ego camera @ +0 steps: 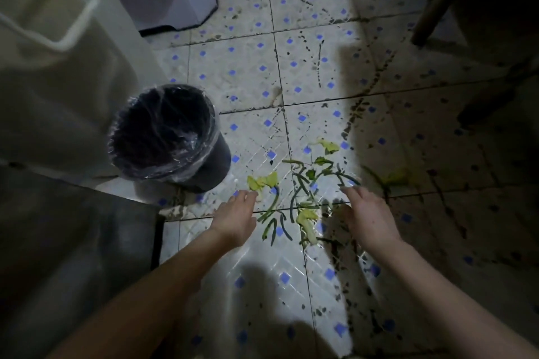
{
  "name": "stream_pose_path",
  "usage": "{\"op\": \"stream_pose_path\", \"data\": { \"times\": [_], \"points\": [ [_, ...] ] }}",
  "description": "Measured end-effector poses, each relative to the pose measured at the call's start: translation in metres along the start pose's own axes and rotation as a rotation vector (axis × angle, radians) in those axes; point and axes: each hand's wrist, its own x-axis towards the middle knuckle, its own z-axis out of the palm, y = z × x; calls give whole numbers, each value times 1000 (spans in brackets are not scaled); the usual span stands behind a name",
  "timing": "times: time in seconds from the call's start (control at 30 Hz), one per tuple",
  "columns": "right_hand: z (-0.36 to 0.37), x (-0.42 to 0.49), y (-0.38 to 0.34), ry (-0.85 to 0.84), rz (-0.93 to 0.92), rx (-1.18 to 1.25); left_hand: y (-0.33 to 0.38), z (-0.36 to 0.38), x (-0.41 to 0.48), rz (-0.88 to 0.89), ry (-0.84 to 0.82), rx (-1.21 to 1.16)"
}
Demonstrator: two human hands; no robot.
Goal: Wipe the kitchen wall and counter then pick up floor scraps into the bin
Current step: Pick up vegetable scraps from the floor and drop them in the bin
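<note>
I note green stems and yellow-green leaf scraps (306, 215) scattered on the white, blue-dotted tile floor (262, 67), between the left hand (236, 218) and the right hand (369, 213). Both hands are flat-fingered and hold nothing. A dark round plastic bin with clear liner (218, 166) stands at ten o'clock from the scraps; its contents are indiscernible.

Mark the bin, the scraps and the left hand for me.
bin (217, 165): head view, dark outer wall below the lined rim.
scraps (306, 215): head view, yellow leaf in the pile.
left hand (233, 221): head view, back of the hand.
</note>
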Motion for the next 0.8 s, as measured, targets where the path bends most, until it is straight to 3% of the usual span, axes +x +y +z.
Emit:
{"op": "stream_pose_path", "data": {
  "times": [0.27,0.8],
  "points": [
    [41,18,4,13,-125,-8,-10,34,48,7,109,-34],
    [68,20,18,32,-80,162,19,56,65,86,135,-113]
  ]
}}
